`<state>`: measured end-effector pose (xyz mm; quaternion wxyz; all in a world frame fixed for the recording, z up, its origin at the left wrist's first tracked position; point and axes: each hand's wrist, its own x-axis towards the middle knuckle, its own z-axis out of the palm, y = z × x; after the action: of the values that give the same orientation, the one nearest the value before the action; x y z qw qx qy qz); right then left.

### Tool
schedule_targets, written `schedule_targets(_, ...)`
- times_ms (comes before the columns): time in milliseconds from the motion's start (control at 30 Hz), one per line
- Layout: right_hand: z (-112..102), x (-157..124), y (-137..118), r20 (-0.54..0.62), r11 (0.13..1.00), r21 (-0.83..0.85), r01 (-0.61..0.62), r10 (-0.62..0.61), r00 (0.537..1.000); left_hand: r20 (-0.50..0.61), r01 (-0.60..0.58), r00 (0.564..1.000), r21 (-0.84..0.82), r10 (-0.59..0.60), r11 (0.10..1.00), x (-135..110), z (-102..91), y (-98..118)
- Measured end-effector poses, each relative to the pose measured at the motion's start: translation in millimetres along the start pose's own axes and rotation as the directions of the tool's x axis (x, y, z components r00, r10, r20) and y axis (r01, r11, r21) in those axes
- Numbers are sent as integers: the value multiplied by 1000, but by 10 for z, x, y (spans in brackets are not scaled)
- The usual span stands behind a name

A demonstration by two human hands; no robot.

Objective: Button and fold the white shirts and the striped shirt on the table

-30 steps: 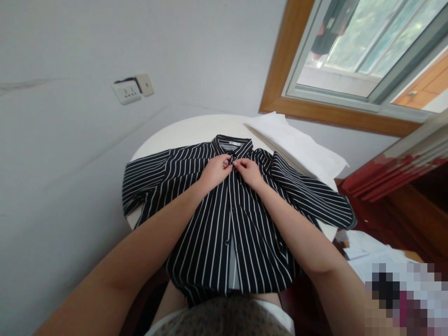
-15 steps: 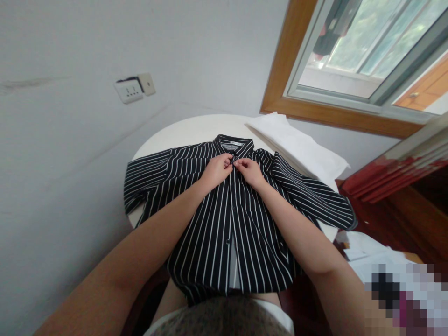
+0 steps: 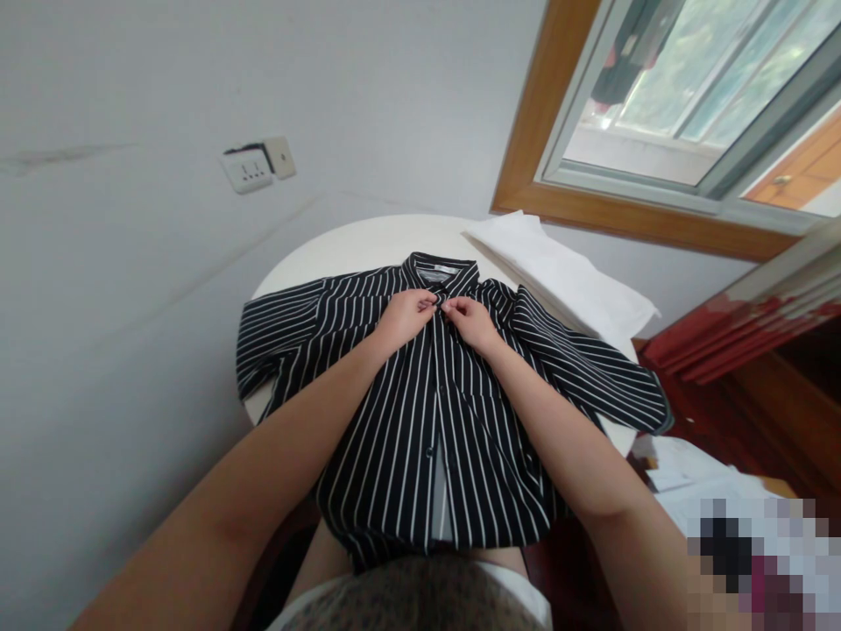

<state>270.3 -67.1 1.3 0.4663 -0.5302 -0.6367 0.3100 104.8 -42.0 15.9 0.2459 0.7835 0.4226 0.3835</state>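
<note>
A black shirt with white stripes [image 3: 387,438] lies front up, its collar pointing away from me and its sleeves spread to both sides. Just below the collar, my left hand [image 3: 408,315] pinches the front placket from the left. Facing it, my right hand [image 3: 469,322] pinches the other edge, thumb and forefinger together. The fingertips of both hands almost meet; any button between them is too small to make out. Further down, the front edges part slightly, and a small button [image 3: 429,452] shows near the hem.
The shirt rests on a round white table [image 3: 368,235], its hem hanging over the near edge. A folded white cloth [image 3: 565,272] lies at the back right. Beyond are a wall socket [image 3: 248,170], a wood-framed window [image 3: 545,105] and a red curtain [image 3: 710,337].
The hands stay at the same spot below the collar, with only slight finger movement. The right fingertips have shifted a little to the right. The view has moved slightly.
</note>
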Motion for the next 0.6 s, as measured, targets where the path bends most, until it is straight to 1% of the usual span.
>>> schedule_targets(100,-22,9,11,22,1000,18,3,-3,1000,16,-2,1000,-27,2,1000,19,-3,-48)
schedule_targets(267,-52,-2,8,96,999,21,46,-48,994,63,81,995,-149,-72,986,28,-11,-85)
schedule_targets(400,-49,-14,-3,88,999,-5,53,-52,995,92,140,989,-258,-120,956,42,10,-158)
schedule_targets(500,-91,-34,-106,68,993,-80,89,-83,994,89,163,986,-287,-143,944,51,30,-201)
schedule_targets(600,-175,-116,-341,66,963,-214,164,-154,986,81,169,985,-279,-152,945,51,31,-179)
